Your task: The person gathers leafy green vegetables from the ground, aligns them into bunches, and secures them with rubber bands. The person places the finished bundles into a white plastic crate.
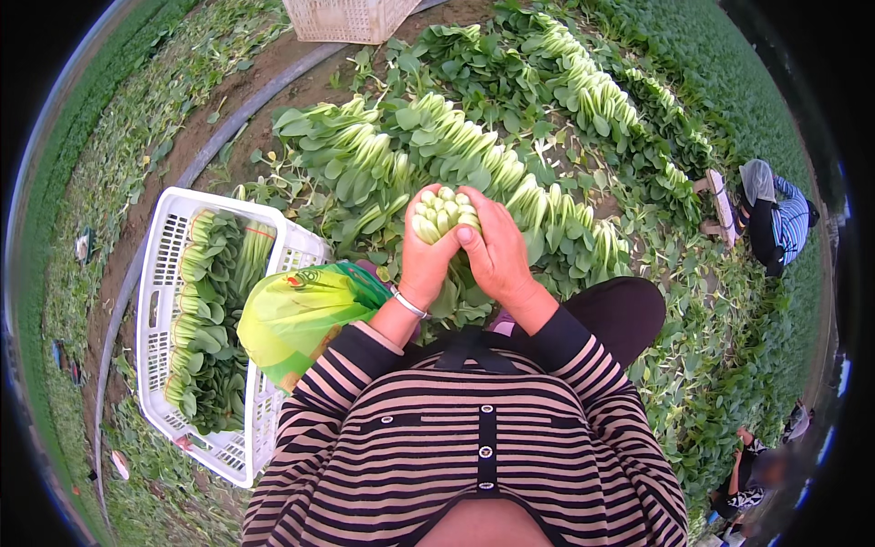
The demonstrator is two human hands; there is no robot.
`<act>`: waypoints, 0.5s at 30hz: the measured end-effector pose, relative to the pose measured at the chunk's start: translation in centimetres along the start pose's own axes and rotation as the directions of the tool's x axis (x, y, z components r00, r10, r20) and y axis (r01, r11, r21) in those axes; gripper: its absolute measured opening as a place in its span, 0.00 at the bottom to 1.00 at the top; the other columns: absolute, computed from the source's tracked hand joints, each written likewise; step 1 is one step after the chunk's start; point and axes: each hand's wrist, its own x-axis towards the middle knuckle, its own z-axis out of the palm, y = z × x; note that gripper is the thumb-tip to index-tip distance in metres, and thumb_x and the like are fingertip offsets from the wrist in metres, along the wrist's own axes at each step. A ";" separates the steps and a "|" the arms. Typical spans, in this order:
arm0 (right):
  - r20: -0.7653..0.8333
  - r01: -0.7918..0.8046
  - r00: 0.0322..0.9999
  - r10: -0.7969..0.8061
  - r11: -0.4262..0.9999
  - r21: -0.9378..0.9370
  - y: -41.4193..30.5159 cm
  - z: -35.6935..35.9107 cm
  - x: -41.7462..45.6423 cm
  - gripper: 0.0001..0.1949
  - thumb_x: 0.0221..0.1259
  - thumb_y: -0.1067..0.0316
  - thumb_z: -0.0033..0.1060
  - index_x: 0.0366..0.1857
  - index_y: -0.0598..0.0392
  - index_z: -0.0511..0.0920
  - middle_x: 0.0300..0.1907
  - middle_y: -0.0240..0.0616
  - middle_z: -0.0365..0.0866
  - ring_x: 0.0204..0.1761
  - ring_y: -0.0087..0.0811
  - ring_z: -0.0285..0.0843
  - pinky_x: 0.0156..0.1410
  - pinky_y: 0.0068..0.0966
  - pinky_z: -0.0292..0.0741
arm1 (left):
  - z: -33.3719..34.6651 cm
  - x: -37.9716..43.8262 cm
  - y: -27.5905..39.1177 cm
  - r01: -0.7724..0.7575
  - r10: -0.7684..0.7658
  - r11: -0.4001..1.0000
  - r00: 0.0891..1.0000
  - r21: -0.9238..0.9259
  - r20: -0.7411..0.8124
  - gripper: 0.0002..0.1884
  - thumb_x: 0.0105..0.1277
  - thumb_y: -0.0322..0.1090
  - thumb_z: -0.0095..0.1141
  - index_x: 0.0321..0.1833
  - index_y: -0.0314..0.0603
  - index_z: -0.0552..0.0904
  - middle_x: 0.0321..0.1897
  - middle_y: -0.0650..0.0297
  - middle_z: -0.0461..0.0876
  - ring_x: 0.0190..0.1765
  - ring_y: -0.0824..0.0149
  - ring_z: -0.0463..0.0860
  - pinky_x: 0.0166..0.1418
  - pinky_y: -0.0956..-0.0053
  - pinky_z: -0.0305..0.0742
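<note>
Both my hands clasp one bunch of leafy greens (pixel 446 210), whose pale green stem ends point up at me. My left hand (pixel 425 260) wraps its left side, a silver bangle on the wrist. From the right, my right hand (pixel 502 253) closes around it, the two thumbs nearly meeting in front. The leaves of the bunch hang below the palms, partly hidden. Just beyond my hands, a row of cut greens (pixel 472 140) lies on the ground, stems overlapping. Another row of greens (pixel 366 147) lies to its left.
At my left stands a white plastic crate (pixel 145 328) holding banded bunches (pixel 198 342). A yellow-green plastic cover (pixel 294 308) is over my left knee. A hose (pixel 205 157) curves past another crate (pixel 342 20). On the right are a wooden stool (pixel 719 205) and a bending person (pixel 789 219).
</note>
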 end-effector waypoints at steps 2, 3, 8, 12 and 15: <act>-0.013 0.005 1.000 -0.005 1.000 0.024 0.2 0.3 0.2 0.29 0.73 0.43 0.46 0.61 0.62 0.72 0.53 0.54 0.79 0.57 0.52 0.75 0.63 0.38 0.72 | 0.2 -0.1 -0.3 -0.005 0.004 0.999 1.000 -0.054 -0.020 0.37 0.62 0.25 0.68 0.71 0.38 0.62 0.61 0.61 0.72 0.62 0.68 0.75 0.67 0.72 0.72; -0.023 -0.024 0.999 0.026 0.995 0.095 0.4 0.6 0.2 0.29 0.74 0.43 0.46 0.61 0.62 0.72 0.53 0.53 0.79 0.57 0.51 0.76 0.63 0.38 0.71 | 0.3 0.0 -0.4 -0.008 0.005 0.997 1.000 -0.081 -0.026 0.37 0.62 0.26 0.68 0.71 0.38 0.61 0.62 0.60 0.72 0.62 0.68 0.75 0.67 0.73 0.72; -0.021 -0.146 0.986 0.162 0.928 0.344 0.5 2.4 0.6 0.28 0.77 0.47 0.43 0.64 0.64 0.70 0.57 0.53 0.78 0.61 0.48 0.75 0.67 0.36 0.69 | 0.3 0.1 -0.9 -0.078 0.072 0.994 0.994 -0.076 -0.083 0.37 0.67 0.29 0.65 0.73 0.37 0.57 0.63 0.58 0.70 0.63 0.68 0.73 0.68 0.72 0.70; 0.016 -0.111 0.994 0.112 0.938 0.327 0.3 3.0 0.7 0.38 0.75 0.37 0.37 0.69 0.67 0.62 0.64 0.57 0.71 0.66 0.49 0.70 0.71 0.36 0.64 | -0.1 0.3 -0.6 -0.131 0.126 0.981 0.991 -0.141 -0.046 0.42 0.64 0.33 0.69 0.74 0.38 0.56 0.64 0.57 0.69 0.64 0.67 0.72 0.69 0.72 0.69; 0.081 -0.064 0.996 0.041 0.954 0.294 0.1 2.7 0.9 0.47 0.70 0.28 0.32 0.72 0.69 0.56 0.68 0.60 0.65 0.69 0.51 0.65 0.74 0.36 0.60 | 0.1 0.4 0.1 -0.137 0.134 0.989 0.990 -0.058 -0.046 0.44 0.61 0.33 0.71 0.74 0.38 0.56 0.63 0.58 0.69 0.63 0.67 0.72 0.69 0.72 0.69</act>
